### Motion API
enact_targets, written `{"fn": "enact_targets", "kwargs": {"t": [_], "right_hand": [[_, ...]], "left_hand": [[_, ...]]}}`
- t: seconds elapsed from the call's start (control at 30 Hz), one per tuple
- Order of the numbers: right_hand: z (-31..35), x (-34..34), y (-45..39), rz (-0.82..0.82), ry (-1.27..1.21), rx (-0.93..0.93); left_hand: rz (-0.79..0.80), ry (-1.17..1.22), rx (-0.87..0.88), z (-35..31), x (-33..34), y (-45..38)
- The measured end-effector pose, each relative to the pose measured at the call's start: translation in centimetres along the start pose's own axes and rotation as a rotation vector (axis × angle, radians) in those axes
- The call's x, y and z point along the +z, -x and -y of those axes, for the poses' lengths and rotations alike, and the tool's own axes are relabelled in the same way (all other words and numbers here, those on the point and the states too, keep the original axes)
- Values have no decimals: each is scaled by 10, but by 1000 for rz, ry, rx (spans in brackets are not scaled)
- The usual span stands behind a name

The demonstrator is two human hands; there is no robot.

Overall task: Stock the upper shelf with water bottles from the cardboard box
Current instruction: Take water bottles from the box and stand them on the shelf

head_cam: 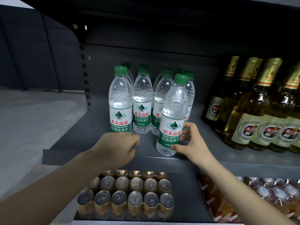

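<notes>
green caps top the water bottles (142,101) standing in rows on the upper shelf (90,127). the right hand (189,140) grips one more bottle (172,117) low down, near the front of the shelf, and it leans a little to the left. the left hand (121,143) sits by the front left bottle (120,101) with curled fingers, and i cannot tell if it holds it. i think the leaning bottle could bump the ones just behind it and knock them over if it gets pushed in fast. it could also slip off the front edge. tall beer bottles (253,108) stand close on the right, so there is not much room that way. cans (134,200) fill the shelf below. no cardboard box shows.
</notes>
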State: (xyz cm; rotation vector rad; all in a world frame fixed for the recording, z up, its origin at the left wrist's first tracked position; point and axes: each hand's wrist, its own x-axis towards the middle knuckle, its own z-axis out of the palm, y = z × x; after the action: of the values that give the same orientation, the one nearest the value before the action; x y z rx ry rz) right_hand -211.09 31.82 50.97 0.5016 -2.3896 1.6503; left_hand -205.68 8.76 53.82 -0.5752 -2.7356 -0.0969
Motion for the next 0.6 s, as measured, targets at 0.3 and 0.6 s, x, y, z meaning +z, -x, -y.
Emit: {"fn": "enact_targets", "kwargs": {"t": [0.3,0.6], "right_hand": [[1,1,0,-2,12,-12],[6,13,-5,22,2,-4]], "left_hand": [[-6,33,-27,3,1,1],[-40,38,7,10,7,5]]}}
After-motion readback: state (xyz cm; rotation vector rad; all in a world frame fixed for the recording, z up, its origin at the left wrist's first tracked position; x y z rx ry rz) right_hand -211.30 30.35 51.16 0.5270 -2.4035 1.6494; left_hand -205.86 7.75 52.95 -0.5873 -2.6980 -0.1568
